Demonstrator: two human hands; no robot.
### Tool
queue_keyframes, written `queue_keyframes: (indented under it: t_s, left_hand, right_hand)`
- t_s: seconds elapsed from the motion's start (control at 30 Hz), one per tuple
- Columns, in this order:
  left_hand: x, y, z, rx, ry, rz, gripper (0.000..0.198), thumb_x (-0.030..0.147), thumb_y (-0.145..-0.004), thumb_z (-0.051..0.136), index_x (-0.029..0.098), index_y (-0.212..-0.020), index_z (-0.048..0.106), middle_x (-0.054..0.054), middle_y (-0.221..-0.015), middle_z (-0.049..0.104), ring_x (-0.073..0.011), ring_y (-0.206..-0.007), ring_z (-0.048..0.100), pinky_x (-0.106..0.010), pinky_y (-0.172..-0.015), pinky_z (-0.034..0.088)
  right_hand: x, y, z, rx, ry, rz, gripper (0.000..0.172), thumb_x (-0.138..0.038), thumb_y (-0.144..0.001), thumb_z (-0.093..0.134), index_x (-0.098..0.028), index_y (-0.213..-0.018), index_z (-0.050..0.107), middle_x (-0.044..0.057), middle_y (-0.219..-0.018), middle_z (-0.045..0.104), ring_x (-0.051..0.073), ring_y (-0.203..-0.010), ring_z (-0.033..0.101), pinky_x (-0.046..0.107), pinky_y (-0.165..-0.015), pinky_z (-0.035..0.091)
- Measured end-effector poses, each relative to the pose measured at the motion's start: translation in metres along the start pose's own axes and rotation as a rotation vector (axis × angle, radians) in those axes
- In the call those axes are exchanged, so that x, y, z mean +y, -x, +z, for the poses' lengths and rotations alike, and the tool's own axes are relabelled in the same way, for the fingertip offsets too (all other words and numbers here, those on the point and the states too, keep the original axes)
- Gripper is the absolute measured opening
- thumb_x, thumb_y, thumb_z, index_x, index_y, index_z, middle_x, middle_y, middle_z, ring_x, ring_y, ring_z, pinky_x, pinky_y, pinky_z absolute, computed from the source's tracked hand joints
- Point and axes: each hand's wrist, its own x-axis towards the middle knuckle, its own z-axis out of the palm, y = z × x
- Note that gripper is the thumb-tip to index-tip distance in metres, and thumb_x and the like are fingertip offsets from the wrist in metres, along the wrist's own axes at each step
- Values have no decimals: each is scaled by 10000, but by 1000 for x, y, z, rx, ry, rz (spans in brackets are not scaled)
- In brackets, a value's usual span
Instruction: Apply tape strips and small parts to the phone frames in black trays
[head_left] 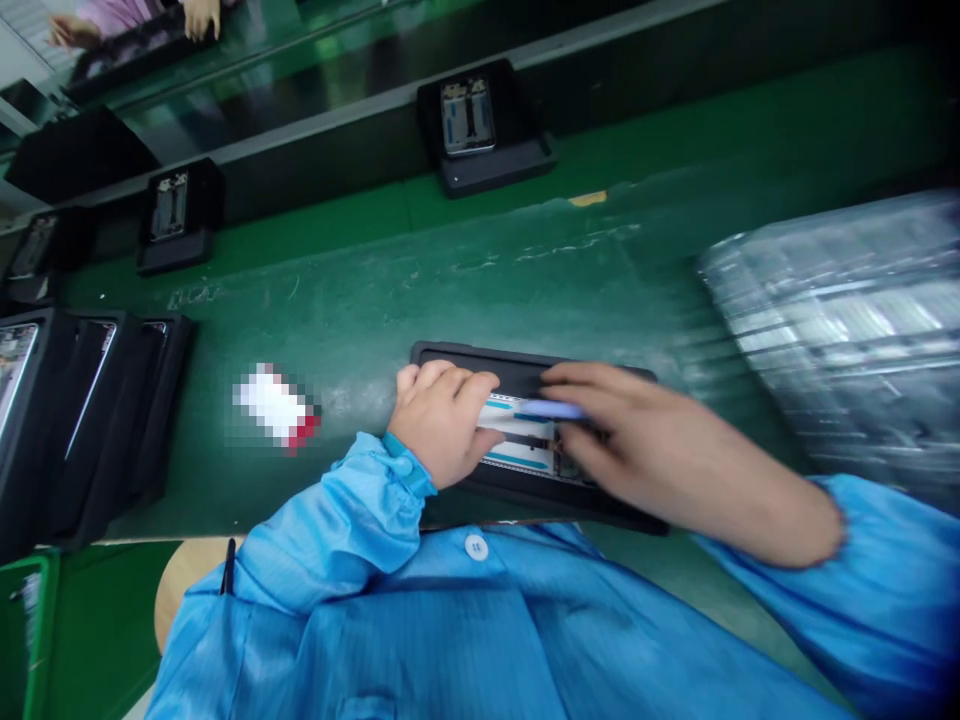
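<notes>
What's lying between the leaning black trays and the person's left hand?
In the head view, a white-and-red item, too pixelated to identify, lies on the green tabletop between the black trays and left hand.

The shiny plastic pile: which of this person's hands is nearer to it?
The right hand. It is left of the plastic pile, over the right part of the black tray; the left hand is farther away, at the tray's left end.

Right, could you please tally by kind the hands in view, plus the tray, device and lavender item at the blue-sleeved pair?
Left hand, right hand: 2
Far hands: 2
Tray: 1
Device: 1
Lavender item: 1
Total: 7
</notes>
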Motion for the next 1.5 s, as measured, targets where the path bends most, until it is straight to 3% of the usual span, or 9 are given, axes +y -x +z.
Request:
queue_keyframes:
  t_s: [0.07, 0.17, 0.3, 0.43, 0.97, 1.23, 1.5]
  left_hand:
    - [-1, 0, 0, 3, 2, 6, 499, 393, -912, 827, 221, -1340, 637, -97, -1270, 745, -334, -1294, 583, -513, -1057, 372]
    - [-1, 0, 0, -5, 10, -1, 501, 387, -905, 831, 230, -1339, 637, -97, -1268, 745, -333, -1298, 582, -513, -1062, 375]
    - [-1, -1, 0, -10, 13, -21, 510, 402, -899, 832, 234, -1340, 635, -101, -1287, 745, -338, -1307, 579, -526, -1074, 378]
    - [-1, -1, 0, -19, 18, -20, 511, 417, -896, 836, 238, -1332, 638, -97, -1286, 750, -340, -1300, 584, -535, -1079, 379]
    - [-1, -1, -1, -13, 10, -15, 516, 424, -904, 838, 222, -1337, 643, -101, -1295, 753, -339, -1317, 587, -535, -1090, 366]
    - [0, -2, -3, -50, 3, -37, 494, 428, -918, 822, 242, -1340, 645, -92, -1305, 749, -337, -1335, 571, -530, -1094, 361]
    - [1, -3, -3, -69, 6, -46, 505, 434, -921, 821, 251, -1354, 636, -97, -1318, 745, -341, -1335, 572, -537, -1101, 361]
  right_hand:
    - [8, 0, -12, 195, -226, 125, 198, -213, -1032, 591, -216, -1104, 775, 111, -1286, 754, 275, -1165, 742, 420, -959, 617]
    - [11, 5, -11, 372, -367, 256, 161, -244, -1039, 641, -222, -1065, 798, 102, -1108, 778, 244, -1045, 759, 374, -865, 623]
    - [7, 11, 17, 250, -294, 238, 275, -312, -1053, 623, -224, -822, 744, 57, -956, 811, 197, -775, 773, 321, -681, 620]
    - [5, 14, 33, 286, -223, 252, 136, -322, -1027, 665, -245, -959, 755, 37, -934, 814, 182, -661, 738, 312, -616, 601]
    - [3, 13, 38, 303, -85, 136, 130, -268, -1057, 614, -223, -972, 703, 36, -896, 801, 201, -765, 775, 316, -695, 588]
    - [0, 12, 44, 294, -58, 253, 264, -381, -1078, 540, -219, -982, 727, 68, -909, 805, 235, -800, 766, 341, -708, 565]
    - [1, 12, 41, 312, -109, 177, 174, -336, -1071, 577, -226, -998, 691, 44, -890, 788, 203, -743, 748, 319, -687, 556]
